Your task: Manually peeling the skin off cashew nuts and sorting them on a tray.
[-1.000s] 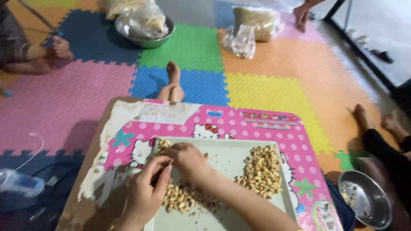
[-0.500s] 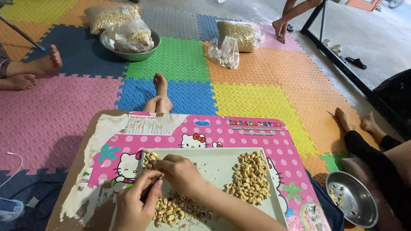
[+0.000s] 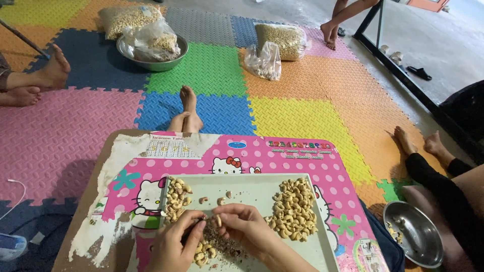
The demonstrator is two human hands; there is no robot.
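— What are the hands doing?
— I'm seeing the right hand [image 3: 247,226] pinching a cashew nut [image 3: 218,220] over the white tray [image 3: 252,189]; the left hand [image 3: 176,244] is curling closed, gripping a small dark tool [image 3: 194,230].

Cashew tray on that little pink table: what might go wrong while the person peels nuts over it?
The tray sits on a small pink table above the person's legs, so a bump could likely tip it. The peeled cashew pile lies near the tray's right side and could spill. Shell crumbs under the left hand and right hand might mix with clean nuts.
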